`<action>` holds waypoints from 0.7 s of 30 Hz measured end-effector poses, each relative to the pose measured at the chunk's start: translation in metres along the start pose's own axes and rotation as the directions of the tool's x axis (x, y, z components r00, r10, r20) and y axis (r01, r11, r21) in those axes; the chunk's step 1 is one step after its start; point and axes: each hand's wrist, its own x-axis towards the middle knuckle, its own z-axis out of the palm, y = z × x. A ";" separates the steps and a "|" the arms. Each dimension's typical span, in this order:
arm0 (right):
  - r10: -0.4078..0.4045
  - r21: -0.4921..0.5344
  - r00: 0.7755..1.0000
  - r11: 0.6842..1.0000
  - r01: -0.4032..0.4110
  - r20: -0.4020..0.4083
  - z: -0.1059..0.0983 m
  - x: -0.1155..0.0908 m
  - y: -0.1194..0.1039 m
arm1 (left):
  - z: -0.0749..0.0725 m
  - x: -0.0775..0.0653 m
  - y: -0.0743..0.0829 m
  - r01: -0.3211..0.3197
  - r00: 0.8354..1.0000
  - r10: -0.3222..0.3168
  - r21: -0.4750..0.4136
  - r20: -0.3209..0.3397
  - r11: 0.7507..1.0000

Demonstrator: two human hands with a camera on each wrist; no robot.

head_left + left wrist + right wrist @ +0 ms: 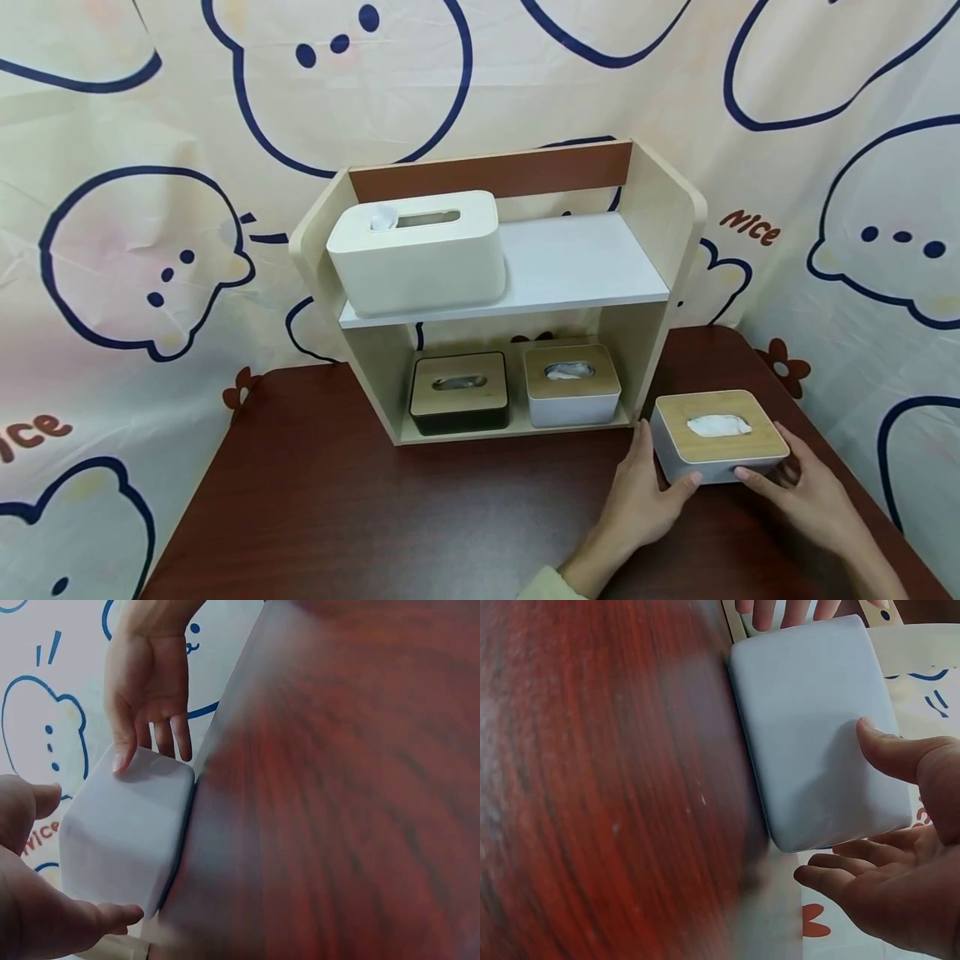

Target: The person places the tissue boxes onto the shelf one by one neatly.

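A tissue box (712, 471) with a pale grey body, wooden lid (675, 421) and white tissue (718, 426) showing stands on the table, right of the shelf. My left hand (637, 492) is at its left side, fingers extended along the side and thumb by the front corner. In the left wrist view that thumb (46, 801) stands off the box. My right hand (810, 496) is at the right side; its thumb (889, 750) touches the front face, and its fairly straight fingers (840, 866) lie by the right side.
A two-level shelf (585, 258) stands at the back. A large cream tissue box (420, 271) sits on its upper level. Below are a dark box with a wooden lid (461, 417) and a white wooden-lidded box (573, 408). A printed cloth (862, 75) hangs behind the brown table (375, 517).
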 end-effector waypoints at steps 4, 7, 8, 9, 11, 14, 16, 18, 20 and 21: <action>-0.014 0.014 1.000 1.000 0.014 -0.007 0.001 -0.001 0.002 | 0.006 0.000 0.001 -0.018 1.000 0.018 0.014 -0.007 1.000; -0.034 0.001 0.999 0.999 0.034 -0.042 0.004 -0.002 0.003 | 0.010 0.000 0.000 -0.016 1.000 0.016 0.004 -0.004 1.000; -0.040 0.004 0.998 0.999 0.040 -0.055 0.005 -0.002 0.004 | 0.011 0.000 0.000 -0.014 1.000 0.014 -0.002 -0.005 1.000; -0.049 0.008 0.997 0.999 0.050 -0.067 0.007 -0.002 0.005 | 0.011 0.000 0.000 -0.014 1.000 0.014 -0.011 -0.005 1.000; -0.064 0.020 0.994 0.998 0.066 -0.086 0.009 -0.003 0.007 | 0.013 0.000 0.001 -0.017 1.000 0.017 -0.015 -0.009 1.000; -0.071 0.046 0.993 0.996 0.075 -0.091 0.010 -0.003 0.008 | 0.014 -0.001 0.001 -0.039 0.999 0.039 -0.017 -0.013 0.999; -0.074 0.058 0.993 0.995 0.080 -0.095 0.011 -0.004 0.008 | 0.015 0.000 0.000 -0.045 0.999 0.044 -0.019 -0.012 0.999; -0.086 0.064 0.991 0.994 0.093 -0.105 0.012 -0.005 0.008 | 0.016 0.000 0.000 -0.042 0.999 0.041 -0.027 -0.007 0.999; -0.098 0.069 0.988 0.992 0.107 -0.117 0.013 -0.006 0.009 | 0.016 0.000 -0.001 -0.039 0.999 0.039 -0.034 -0.005 0.999; -0.104 0.073 0.987 0.991 0.114 -0.123 0.013 -0.006 0.009 | 0.017 0.000 -0.002 -0.038 0.999 0.038 -0.037 -0.007 0.999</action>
